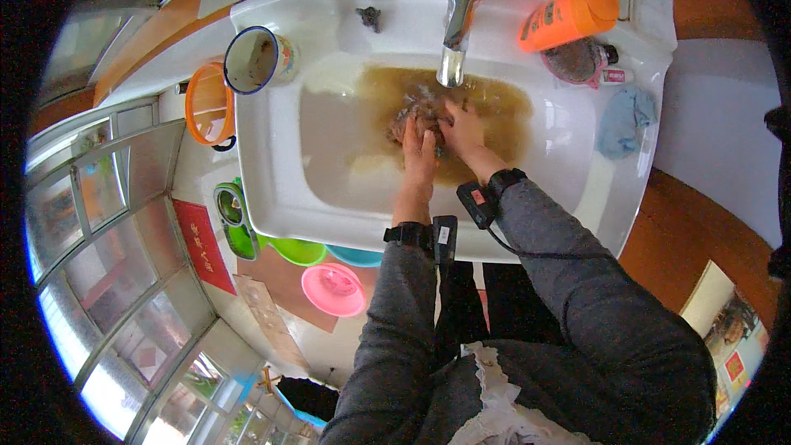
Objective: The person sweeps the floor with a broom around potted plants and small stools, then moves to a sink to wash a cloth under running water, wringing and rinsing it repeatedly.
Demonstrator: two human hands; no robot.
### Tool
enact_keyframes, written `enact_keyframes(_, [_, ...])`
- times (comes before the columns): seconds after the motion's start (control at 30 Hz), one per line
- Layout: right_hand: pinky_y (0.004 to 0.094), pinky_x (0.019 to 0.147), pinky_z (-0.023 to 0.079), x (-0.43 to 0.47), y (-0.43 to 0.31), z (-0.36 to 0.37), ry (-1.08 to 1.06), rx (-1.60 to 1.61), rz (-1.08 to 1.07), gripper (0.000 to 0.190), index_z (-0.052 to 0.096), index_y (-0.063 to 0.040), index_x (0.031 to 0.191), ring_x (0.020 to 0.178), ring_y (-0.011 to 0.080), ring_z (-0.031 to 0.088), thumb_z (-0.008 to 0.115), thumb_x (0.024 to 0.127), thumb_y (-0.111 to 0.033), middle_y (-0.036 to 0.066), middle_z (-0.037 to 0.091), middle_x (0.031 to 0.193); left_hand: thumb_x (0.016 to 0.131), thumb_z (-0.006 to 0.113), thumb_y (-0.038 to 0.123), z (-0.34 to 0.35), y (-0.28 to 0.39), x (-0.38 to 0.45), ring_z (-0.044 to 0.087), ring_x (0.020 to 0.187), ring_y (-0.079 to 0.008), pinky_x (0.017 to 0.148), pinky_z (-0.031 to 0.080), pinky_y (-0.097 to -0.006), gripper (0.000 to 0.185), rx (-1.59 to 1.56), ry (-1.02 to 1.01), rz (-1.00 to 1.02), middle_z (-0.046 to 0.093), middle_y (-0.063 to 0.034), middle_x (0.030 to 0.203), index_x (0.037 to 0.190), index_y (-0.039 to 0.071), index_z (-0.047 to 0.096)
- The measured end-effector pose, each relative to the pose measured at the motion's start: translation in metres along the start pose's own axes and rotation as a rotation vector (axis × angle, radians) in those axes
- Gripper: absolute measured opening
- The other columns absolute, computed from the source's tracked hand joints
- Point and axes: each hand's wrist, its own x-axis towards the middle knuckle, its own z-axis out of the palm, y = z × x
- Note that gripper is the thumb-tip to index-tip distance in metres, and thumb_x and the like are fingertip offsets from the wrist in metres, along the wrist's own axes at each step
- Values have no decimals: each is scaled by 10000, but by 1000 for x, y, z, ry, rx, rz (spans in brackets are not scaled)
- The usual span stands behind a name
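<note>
Before me a white ceramic washbasin (269,198) holds cloudy brown water (507,99). A wet, dark brown clump (401,127), soft-looking with pale flecks, lies in the water; what it is cannot be made out. Over its near side my left hand (420,145) has its fingers laid, gripping it. My right hand (465,130) holds the clump's right edge with bent fingers, some of them hidden. Just beyond both hands, the chrome faucet (458,25) leans over the basin, and no running water shows from its spout.
An enamel mug (250,60) stands on the left rim. On the right are an orange bottle (568,15), a mesh-covered brown pad (575,62) and a blue cloth (625,120). A dark stopper (369,17) lies behind. Pink (334,289) and green (300,251) plastic basins sit below.
</note>
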Motion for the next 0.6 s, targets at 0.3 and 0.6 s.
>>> enact_keyframes(0.3, [446, 651, 452, -60, -40, -16, -230, 384, -401, 263, 559, -31, 861, 762, 393, 562, 567, 795, -285, 193, 598, 794, 887, 394, 426, -24, 16, -2, 486, 1030, -244, 838, 416, -423, 448, -850, -154, -267, 507, -73, 1139, 1209, 117, 434])
enact_keyframes(0.6, [479, 646, 436, -38, -42, -19, -99, 26, -152, 327, 523, -52, 857, 756, 390, 555, 461, 845, -374, 188, 590, 787, 917, 367, 281, -3, 15, -18, 505, 1015, -247, 831, 445, -370, 366, -587, 77, -321, 490, -108, 1141, 1217, 76, 401])
